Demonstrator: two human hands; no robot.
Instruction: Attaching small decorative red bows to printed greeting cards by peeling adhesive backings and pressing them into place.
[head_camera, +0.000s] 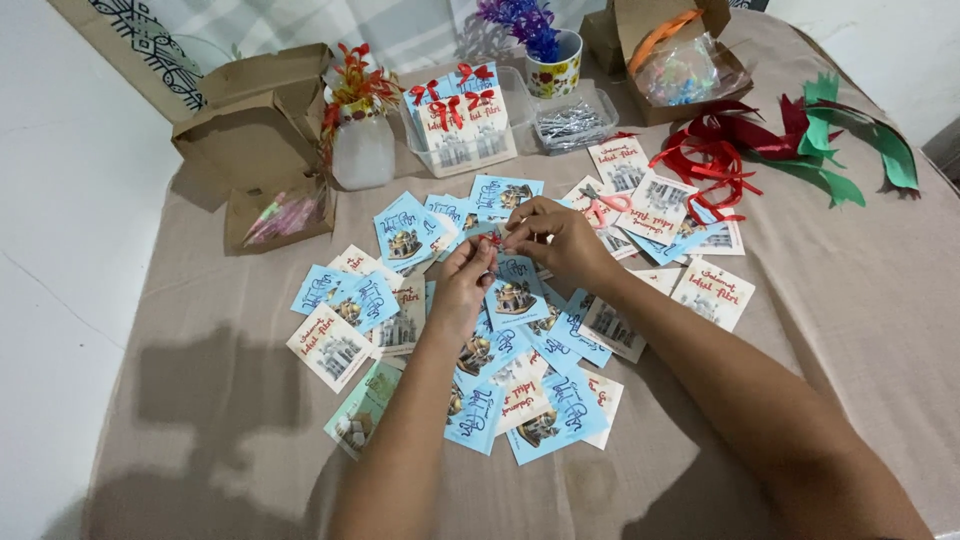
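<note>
left hand (468, 272), right hand (556, 238), blue card (514, 290)

Matt beige cloth covers the table (830, 330). On it: glossy printed paper cards (545, 420), satin red ribbon (715, 160), brown cardboard boxes (255, 130), clear plastic tray (470, 150) behind the cards.

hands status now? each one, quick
Left hand: pinched shut on the blue card.
Right hand: fingers pinched on the small red bow at the card's top.

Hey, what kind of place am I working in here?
Probably a home craft table: small printed cards lie scattered on a beige cloth, with red ribbon and cardboard boxes around them.
</note>
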